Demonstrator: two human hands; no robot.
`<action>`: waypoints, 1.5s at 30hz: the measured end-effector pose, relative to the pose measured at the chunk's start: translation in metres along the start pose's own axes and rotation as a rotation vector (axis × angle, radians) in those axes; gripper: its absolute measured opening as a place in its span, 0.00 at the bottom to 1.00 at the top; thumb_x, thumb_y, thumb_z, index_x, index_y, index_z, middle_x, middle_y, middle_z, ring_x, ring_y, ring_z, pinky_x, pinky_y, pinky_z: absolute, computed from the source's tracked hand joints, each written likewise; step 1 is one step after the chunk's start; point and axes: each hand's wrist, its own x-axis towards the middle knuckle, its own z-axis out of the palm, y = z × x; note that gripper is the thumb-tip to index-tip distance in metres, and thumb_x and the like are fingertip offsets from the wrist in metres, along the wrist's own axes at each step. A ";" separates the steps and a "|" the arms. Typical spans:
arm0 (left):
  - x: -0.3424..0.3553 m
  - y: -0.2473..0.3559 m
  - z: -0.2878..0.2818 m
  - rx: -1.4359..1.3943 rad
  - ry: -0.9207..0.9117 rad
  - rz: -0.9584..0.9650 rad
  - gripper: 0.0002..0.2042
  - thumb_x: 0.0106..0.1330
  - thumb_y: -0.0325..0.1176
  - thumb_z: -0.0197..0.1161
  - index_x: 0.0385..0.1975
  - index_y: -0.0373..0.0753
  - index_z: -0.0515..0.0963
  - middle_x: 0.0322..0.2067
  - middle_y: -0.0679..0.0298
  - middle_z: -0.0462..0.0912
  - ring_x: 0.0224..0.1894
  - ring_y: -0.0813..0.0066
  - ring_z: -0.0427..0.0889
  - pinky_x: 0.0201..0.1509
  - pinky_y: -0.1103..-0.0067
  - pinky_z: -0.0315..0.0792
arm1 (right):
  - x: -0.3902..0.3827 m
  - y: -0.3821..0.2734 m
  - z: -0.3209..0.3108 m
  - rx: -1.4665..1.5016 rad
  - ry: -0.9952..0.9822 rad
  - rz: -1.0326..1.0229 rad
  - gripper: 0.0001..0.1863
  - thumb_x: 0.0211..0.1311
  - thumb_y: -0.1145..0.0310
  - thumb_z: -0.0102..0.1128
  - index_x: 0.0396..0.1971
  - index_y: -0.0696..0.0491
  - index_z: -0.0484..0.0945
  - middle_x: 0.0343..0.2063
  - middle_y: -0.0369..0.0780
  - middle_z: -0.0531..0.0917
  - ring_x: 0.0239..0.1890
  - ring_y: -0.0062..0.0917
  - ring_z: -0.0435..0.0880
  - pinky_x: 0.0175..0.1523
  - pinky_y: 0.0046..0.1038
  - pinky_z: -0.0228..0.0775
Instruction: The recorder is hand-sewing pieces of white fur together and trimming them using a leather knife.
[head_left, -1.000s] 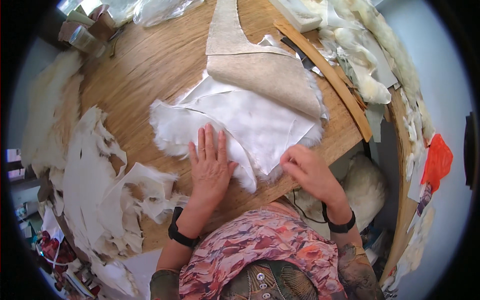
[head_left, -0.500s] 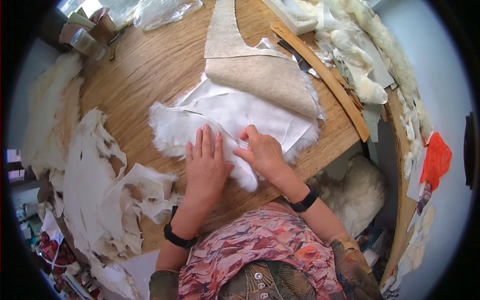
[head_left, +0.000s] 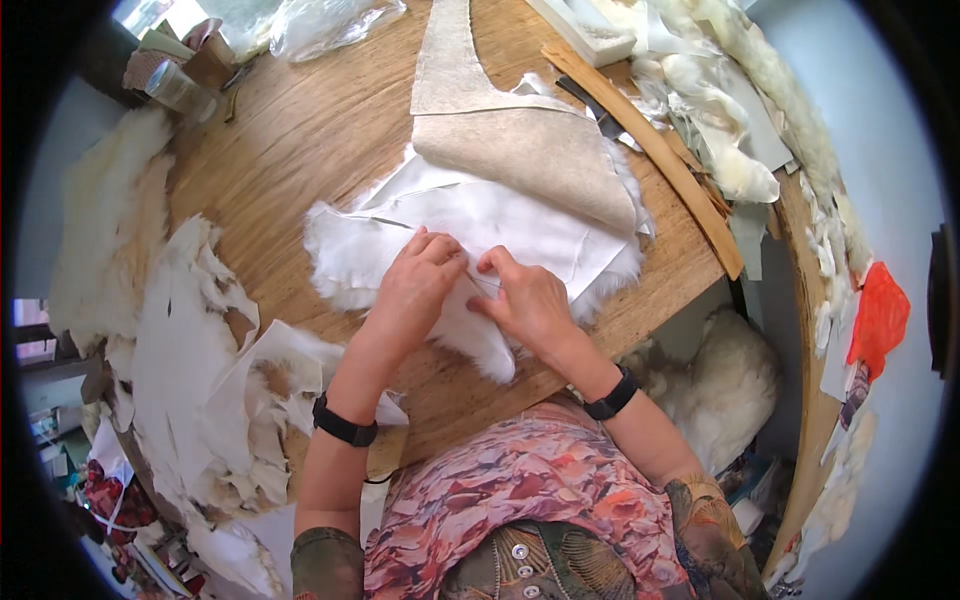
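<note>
A white fur pelt (head_left: 350, 245) lies on the wooden table, its smooth skin side up and long hair fringing the edges. Seams or cut lines run across the skin. My left hand (head_left: 420, 285) rests on the near part with fingers curled and bunched, pinching the pelt by a seam. Close beside it, my right hand (head_left: 527, 305) has thumb and forefinger bent toward each other over the same seam. A thin dark line shows between them, too small to name. Over the pelt's far half lies a beige felt-like piece (head_left: 525, 160) with a long narrow arm.
Ragged white hides (head_left: 185, 350) hang over the table's left side. A curved wooden strip (head_left: 650, 150) lies along the right edge, near fur scraps (head_left: 735, 170). A clear jar (head_left: 178, 90) and plastic bag (head_left: 330, 25) stand far left. A fluffy bundle (head_left: 735, 370) sits below the table.
My left hand, flat with fingers spread before, has moved up and right toward my right hand and its fingers have curled in. My right hand stays nearly where it was.
</note>
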 end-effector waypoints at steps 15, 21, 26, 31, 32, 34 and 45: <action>0.012 -0.011 0.011 -0.100 0.113 -0.057 0.08 0.43 0.22 0.65 0.25 0.39 0.77 0.32 0.63 0.77 0.42 0.62 0.75 0.46 0.70 0.69 | 0.012 0.010 0.011 -0.016 0.147 -0.055 0.12 0.47 0.62 0.69 0.30 0.52 0.82 0.22 0.43 0.83 0.27 0.37 0.84 0.33 0.35 0.75; 0.011 -0.010 0.018 -0.074 0.187 -0.083 0.07 0.46 0.22 0.64 0.24 0.40 0.77 0.31 0.64 0.77 0.41 0.62 0.75 0.45 0.69 0.68 | 0.020 0.009 0.013 0.013 0.133 -0.048 0.08 0.48 0.64 0.65 0.25 0.53 0.82 0.22 0.45 0.83 0.28 0.39 0.84 0.34 0.38 0.75; 0.010 -0.008 0.017 -0.132 0.229 -0.103 0.07 0.46 0.23 0.65 0.25 0.41 0.79 0.31 0.65 0.77 0.40 0.63 0.75 0.45 0.70 0.68 | 0.017 0.011 0.014 0.090 0.186 -0.068 0.08 0.49 0.63 0.63 0.23 0.52 0.81 0.20 0.45 0.82 0.26 0.40 0.83 0.32 0.38 0.75; 0.013 -0.014 0.020 -0.136 0.220 -0.069 0.05 0.46 0.25 0.67 0.23 0.43 0.79 0.31 0.67 0.77 0.41 0.65 0.75 0.46 0.71 0.68 | 0.018 0.013 0.015 0.033 0.205 -0.077 0.09 0.51 0.63 0.65 0.27 0.53 0.80 0.18 0.42 0.82 0.24 0.37 0.83 0.31 0.33 0.73; 0.011 -0.015 0.022 -0.136 0.221 -0.072 0.05 0.46 0.25 0.67 0.23 0.43 0.79 0.31 0.67 0.77 0.41 0.65 0.75 0.46 0.71 0.68 | 0.016 0.011 0.012 0.032 0.201 -0.079 0.09 0.51 0.63 0.65 0.27 0.53 0.80 0.18 0.42 0.82 0.24 0.37 0.83 0.31 0.33 0.73; 0.009 -0.017 0.025 -0.164 0.252 -0.090 0.05 0.45 0.25 0.67 0.22 0.43 0.79 0.31 0.68 0.77 0.41 0.65 0.76 0.46 0.70 0.67 | 0.011 0.008 -0.001 0.112 0.072 -0.076 0.10 0.55 0.64 0.62 0.33 0.54 0.78 0.21 0.43 0.82 0.25 0.37 0.82 0.31 0.33 0.72; 0.011 -0.028 0.028 -0.331 0.245 -0.092 0.07 0.42 0.24 0.70 0.22 0.43 0.81 0.30 0.67 0.79 0.39 0.64 0.76 0.45 0.71 0.69 | 0.043 0.021 -0.019 -0.101 -0.017 -0.309 0.06 0.60 0.66 0.57 0.35 0.50 0.79 0.24 0.42 0.82 0.27 0.36 0.81 0.34 0.33 0.71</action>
